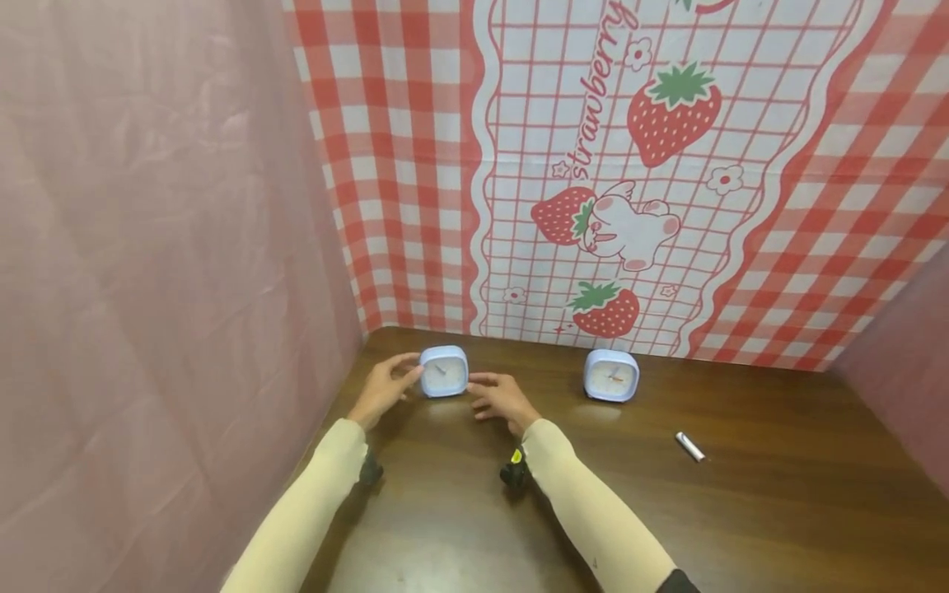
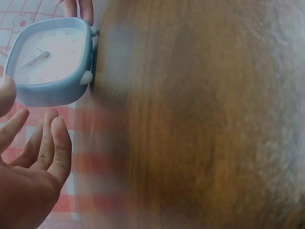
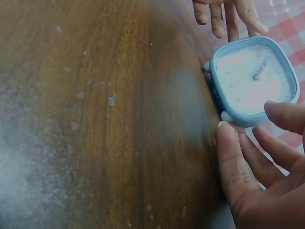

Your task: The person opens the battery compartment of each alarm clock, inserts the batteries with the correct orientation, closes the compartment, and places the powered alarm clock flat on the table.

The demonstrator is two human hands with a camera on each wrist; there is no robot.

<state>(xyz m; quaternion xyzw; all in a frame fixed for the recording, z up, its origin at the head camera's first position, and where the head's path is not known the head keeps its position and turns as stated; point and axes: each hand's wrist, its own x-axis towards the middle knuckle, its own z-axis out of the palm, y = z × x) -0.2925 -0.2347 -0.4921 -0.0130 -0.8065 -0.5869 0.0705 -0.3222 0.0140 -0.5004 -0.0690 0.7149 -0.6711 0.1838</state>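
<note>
A light-blue alarm clock [image 1: 444,372] with a white face stands on the wooden table, near its back left corner. At its left side is my left hand [image 1: 385,387]; in the left wrist view the fingers [image 2: 61,148] are parted and bent loosely, just off the case, with the thumb close to a corner. On the opposite side my right hand [image 1: 504,400] has its thumb [image 3: 286,116] overlapping the clock's rim and its fingertips by a small white foot. Whether either hand touches the case is hard to tell. Neither hand closes round it.
Another light-blue clock [image 1: 611,376] stands farther right along the back. A small white cylinder [image 1: 690,446] lies on the table [image 1: 778,494] in front of it. Strawberry-print checked cloth [image 1: 415,165] hangs behind, and a pink curtain [image 1: 163,288] borders the left side.
</note>
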